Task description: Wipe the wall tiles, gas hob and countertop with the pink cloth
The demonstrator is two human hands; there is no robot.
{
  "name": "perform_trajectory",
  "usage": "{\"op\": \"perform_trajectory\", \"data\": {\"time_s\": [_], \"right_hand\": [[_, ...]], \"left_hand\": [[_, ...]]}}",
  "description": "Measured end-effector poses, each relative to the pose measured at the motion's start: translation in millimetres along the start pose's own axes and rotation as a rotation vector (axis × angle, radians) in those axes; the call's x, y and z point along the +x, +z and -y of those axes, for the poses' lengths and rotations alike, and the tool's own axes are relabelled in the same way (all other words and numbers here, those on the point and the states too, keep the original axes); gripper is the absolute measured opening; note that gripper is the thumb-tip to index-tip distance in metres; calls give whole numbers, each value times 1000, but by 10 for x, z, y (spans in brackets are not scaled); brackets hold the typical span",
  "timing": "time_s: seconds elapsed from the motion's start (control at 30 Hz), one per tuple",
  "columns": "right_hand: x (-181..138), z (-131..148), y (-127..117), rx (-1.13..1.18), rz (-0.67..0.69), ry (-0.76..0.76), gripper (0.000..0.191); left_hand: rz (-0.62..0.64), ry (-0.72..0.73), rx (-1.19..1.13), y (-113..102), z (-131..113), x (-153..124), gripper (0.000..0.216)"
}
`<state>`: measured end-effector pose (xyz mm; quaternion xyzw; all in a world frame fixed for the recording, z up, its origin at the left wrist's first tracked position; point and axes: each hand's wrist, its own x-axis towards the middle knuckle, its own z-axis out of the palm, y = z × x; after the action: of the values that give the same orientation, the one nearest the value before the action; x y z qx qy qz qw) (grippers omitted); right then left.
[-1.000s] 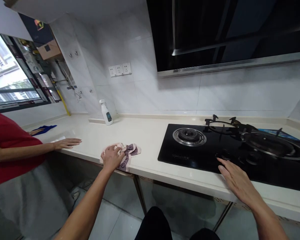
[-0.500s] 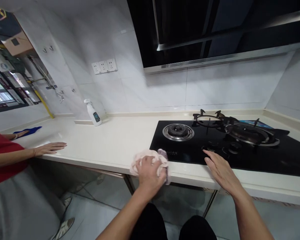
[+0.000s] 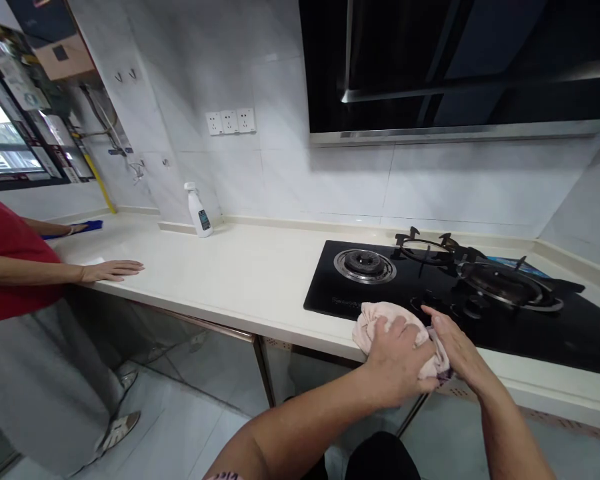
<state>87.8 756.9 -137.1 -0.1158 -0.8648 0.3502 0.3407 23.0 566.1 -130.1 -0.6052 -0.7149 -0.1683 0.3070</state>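
A pink cloth (image 3: 380,316) lies bunched at the front edge of the black glass gas hob (image 3: 530,320). My left hand (image 3: 397,357) lies on top of the cloth with its fingers curled over it. Beside it on the right, my right hand (image 3: 455,350) touches the cloth's right end, fingers bent against the fabric. The hob has a bare left burner (image 3: 365,265) and a right burner (image 3: 510,285) with a pan support; a second pan support (image 3: 427,245) rests behind them.
The cream countertop (image 3: 250,280) runs left from the hob. A white spray bottle (image 3: 199,211) stands at the wall. At left, a person in a red top rests one hand (image 3: 113,270) on the counter and has a blue cloth (image 3: 87,227) under the other. A range hood (image 3: 455,67) hangs overhead.
My left hand has slid the cloth to the right along the counter onto the hob's front edge. My right hand, flat on the hob before, has come onto the cloth.
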Motion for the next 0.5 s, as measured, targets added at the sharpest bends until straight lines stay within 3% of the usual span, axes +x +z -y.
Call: {"op": "perform_trajectory", "data": {"time_s": [0.2, 0.5], "right_hand": [[-30, -54, 70, -112, 41, -64, 66], [-88, -81, 50, -143, 55, -65, 62]], "left_hand": [[-12, -97, -50, -208, 387, -381, 50], [-25, -499, 122, -860, 1307, -1203, 37]]}}
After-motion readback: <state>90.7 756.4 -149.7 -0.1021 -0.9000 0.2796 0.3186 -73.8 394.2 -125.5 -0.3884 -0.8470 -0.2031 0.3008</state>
